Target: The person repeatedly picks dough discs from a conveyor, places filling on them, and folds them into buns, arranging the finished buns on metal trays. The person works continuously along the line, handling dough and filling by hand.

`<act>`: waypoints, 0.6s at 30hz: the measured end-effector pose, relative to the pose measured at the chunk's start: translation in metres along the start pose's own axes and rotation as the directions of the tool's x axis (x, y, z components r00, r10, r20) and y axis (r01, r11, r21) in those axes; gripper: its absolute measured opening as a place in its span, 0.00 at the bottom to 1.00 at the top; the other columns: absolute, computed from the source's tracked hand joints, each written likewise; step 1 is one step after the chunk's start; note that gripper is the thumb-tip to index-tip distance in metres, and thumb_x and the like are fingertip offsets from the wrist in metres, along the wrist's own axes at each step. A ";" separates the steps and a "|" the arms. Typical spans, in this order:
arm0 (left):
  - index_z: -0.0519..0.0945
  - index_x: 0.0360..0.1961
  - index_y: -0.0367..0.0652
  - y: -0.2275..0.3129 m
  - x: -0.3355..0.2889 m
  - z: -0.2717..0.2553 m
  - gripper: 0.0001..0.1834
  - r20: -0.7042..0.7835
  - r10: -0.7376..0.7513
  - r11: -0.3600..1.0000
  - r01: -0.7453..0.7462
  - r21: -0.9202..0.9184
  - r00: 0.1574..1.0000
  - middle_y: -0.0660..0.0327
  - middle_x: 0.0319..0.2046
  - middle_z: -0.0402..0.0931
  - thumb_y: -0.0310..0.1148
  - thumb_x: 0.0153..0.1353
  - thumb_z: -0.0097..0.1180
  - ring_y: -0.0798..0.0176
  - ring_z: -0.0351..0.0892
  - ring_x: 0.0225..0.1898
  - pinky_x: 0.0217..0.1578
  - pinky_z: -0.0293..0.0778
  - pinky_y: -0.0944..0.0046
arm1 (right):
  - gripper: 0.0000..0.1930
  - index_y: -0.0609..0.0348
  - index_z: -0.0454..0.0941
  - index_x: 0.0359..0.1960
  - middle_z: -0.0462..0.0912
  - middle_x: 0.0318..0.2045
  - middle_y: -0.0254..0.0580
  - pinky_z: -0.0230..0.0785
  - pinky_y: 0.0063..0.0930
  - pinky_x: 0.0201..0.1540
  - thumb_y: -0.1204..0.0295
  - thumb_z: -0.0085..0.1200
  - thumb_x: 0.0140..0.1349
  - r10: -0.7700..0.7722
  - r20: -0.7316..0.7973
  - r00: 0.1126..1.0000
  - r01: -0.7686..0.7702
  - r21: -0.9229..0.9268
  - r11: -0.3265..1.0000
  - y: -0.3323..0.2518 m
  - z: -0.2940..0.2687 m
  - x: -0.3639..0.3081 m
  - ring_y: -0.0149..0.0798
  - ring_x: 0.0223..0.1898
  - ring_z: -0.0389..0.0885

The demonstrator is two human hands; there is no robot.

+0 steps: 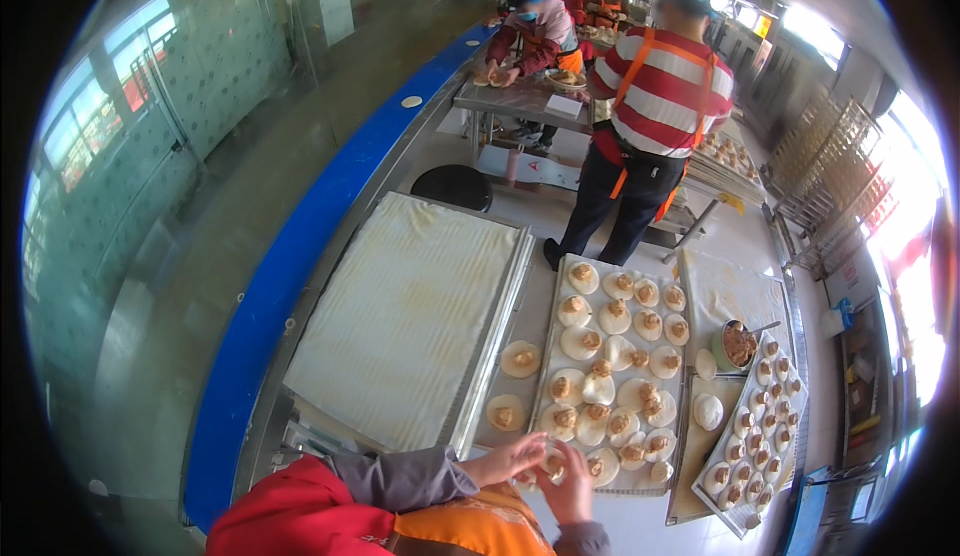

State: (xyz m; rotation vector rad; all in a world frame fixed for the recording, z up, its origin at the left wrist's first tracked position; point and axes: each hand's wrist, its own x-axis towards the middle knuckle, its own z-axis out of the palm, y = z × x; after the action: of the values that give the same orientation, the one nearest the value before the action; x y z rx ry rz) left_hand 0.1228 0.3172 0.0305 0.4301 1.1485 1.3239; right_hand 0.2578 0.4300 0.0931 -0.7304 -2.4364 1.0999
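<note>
Low in the head view, my left hand (503, 459) and my right hand (572, 488) meet in front of my orange apron. Between their fingertips they hold a small pale dough wrapper with filling (553, 465), partly hidden by the fingers. Both hands have their fingers closed around it. Just beyond them lies a tray (553, 354) with rows of round wrappers, many topped with a lump of brown filling. Left of that tray, two filled wrappers (505, 413) rest on the table surface.
A cloth-covered tray (405, 306) lies to the left, beside a blue conveyor belt (300, 266). At right are a bowl of filling (719, 348), stacked wrappers (708, 412) and another tray of filled rounds (737, 523). A person in stripes (665, 86) stands ahead; others work beyond.
</note>
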 end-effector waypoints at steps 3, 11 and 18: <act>0.59 0.71 0.47 0.009 -0.026 -0.045 0.29 -0.132 0.049 0.999 -0.047 0.014 0.990 0.61 0.57 0.72 0.44 0.76 0.48 0.67 0.74 0.57 0.50 0.78 0.64 | 0.28 0.55 0.75 0.58 0.82 0.47 0.48 0.78 0.41 0.44 0.69 0.67 0.54 -0.051 0.166 0.985 0.063 -0.066 0.996 -0.056 0.055 0.032 0.52 0.44 0.84; 0.58 0.72 0.47 0.035 -0.107 -0.129 0.24 -0.246 0.133 0.881 -0.228 -0.414 0.960 0.60 0.58 0.69 0.31 0.77 0.42 0.65 0.74 0.57 0.58 0.77 0.59 | 0.15 0.58 0.82 0.50 0.81 0.36 0.43 0.76 0.31 0.37 0.76 0.63 0.59 -0.130 0.356 0.925 0.125 0.037 0.991 -0.115 0.116 0.085 0.40 0.34 0.83; 0.63 0.69 0.47 0.051 -0.123 -0.159 0.21 -0.256 0.222 0.952 -0.266 -0.153 0.941 0.61 0.54 0.71 0.28 0.76 0.40 0.69 0.75 0.54 0.52 0.79 0.61 | 0.15 0.55 0.80 0.50 0.80 0.35 0.40 0.77 0.36 0.36 0.74 0.60 0.60 -0.248 0.454 0.856 0.314 -0.076 0.946 -0.146 0.149 0.103 0.44 0.35 0.84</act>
State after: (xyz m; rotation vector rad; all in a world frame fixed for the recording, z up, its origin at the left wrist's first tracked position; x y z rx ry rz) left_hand -0.0165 0.1654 0.0529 0.2893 1.1799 1.7220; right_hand 0.0536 0.3229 0.1239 -0.1494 -2.9099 1.0619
